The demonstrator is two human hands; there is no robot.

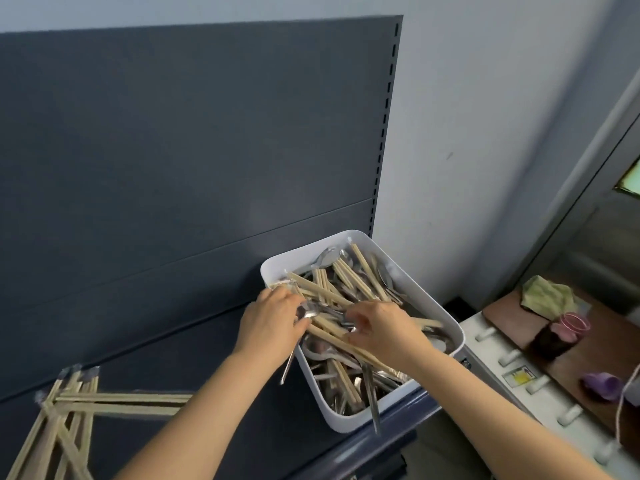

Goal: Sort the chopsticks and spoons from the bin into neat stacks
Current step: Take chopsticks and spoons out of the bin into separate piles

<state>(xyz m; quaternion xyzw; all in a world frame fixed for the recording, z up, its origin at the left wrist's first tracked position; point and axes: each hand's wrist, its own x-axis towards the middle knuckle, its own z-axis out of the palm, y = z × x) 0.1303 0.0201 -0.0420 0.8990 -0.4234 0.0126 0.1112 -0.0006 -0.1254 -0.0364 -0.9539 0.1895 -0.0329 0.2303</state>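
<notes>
Just one bin [294, 259], two hands [273, 322] [384, 329].

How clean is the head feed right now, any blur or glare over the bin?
Head view: left hand and right hand are slightly blurred, as are the chopsticks on the shelf; spoons in the bin glint without washing out; light is even, no hard shadows; straight edges bow near the borders.
</notes>
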